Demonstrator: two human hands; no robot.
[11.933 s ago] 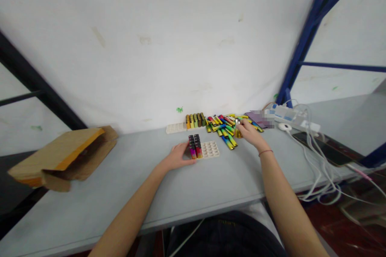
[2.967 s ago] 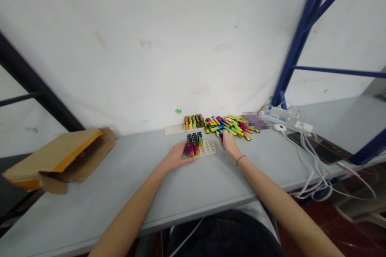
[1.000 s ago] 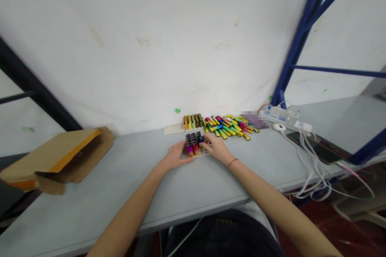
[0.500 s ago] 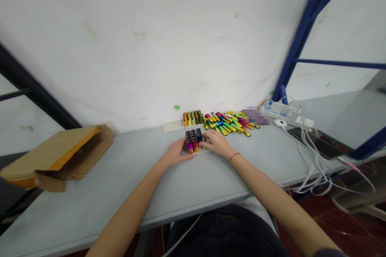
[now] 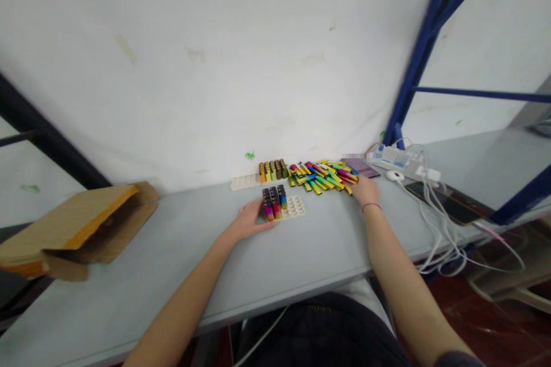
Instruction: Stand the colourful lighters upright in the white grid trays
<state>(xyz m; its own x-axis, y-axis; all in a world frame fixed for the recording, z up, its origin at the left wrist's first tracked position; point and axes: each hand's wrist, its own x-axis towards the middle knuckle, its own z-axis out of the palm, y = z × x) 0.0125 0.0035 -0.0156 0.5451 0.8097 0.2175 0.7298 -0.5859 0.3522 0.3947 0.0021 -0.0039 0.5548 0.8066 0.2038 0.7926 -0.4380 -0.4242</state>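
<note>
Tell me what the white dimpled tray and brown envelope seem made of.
The tray looks like matte moulded plastic or silicone: even off-white surface, pressed round hollows. The envelope looks like kraft paper: dull brown, creased, with a soft folded flap.

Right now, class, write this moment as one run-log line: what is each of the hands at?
left hand: against upright lighters on white tray | right hand: at edge of loose lighters
</note>
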